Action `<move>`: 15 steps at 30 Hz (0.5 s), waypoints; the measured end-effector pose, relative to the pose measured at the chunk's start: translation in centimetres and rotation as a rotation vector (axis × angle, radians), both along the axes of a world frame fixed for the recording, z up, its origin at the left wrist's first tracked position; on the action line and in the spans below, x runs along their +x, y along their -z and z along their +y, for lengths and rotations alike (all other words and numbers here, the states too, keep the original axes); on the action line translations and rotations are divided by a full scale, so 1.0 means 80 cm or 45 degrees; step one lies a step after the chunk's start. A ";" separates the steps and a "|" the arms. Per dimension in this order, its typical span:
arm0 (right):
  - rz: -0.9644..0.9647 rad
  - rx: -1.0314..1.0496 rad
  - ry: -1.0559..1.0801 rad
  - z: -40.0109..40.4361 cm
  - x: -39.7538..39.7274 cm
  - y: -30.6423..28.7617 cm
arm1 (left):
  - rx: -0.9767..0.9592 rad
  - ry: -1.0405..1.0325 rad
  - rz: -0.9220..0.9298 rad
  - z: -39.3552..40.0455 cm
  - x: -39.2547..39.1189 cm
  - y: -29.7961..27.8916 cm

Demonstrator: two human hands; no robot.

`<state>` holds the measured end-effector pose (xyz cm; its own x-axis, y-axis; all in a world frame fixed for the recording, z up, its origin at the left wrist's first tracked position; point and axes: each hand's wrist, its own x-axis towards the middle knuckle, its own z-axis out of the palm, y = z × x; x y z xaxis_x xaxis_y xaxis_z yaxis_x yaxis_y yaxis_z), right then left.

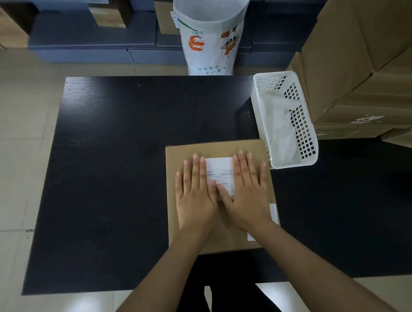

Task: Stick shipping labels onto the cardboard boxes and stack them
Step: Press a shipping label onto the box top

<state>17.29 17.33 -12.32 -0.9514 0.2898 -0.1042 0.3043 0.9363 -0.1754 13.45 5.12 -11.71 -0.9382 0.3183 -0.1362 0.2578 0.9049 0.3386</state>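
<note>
1. Pale floor tiles surround a dark table (pixel 117 162); dark grey units line the back wall, with a white printed sack (pixel 212 31) standing upright just beyond the table's far edge.
2. Toward the table's near edge, a little right of centre, a cardboard box (pixel 226 230) lies flat, with a white shipping label (pixel 222 173) on its top face.
3. On the label's left part rests the left hand (pixel 194 192), palm down with straight fingers, pressing and gripping nothing.
4. Beside it, the right hand (pixel 247 189) lies equally flat on the label's right part; the two thumbs nearly meet over the label's lower edge.
5. Just right of the box stands a white plastic basket (pixel 308 146) holding what looks like crumpled backing paper, and further right a stack of cardboard boxes (pixel 364 59) rises.
6. Judging by this, the sticking step is at its smoothing stage. The next move probably calls for sweeping both palms outward to seat the edges, then taking the box by its sides to lift it to a stack.
</note>
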 end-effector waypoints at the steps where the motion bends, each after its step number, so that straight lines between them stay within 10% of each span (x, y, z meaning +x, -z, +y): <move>1: 0.024 -0.012 -0.001 0.001 0.001 -0.001 | 0.054 -0.021 -0.006 0.000 -0.002 -0.004; 6: 0.027 -0.017 -0.343 0.005 0.012 0.005 | -0.038 0.500 0.086 -0.013 0.004 0.004; 15: -0.025 -0.092 -0.292 0.004 0.009 -0.003 | -0.003 0.373 0.001 -0.005 0.001 -0.001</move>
<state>18.01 17.69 -12.10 -0.9891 0.0578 -0.1358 0.0895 0.9665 -0.2406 13.55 4.71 -11.62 -0.8067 0.5751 -0.1363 0.5084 0.7928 0.3361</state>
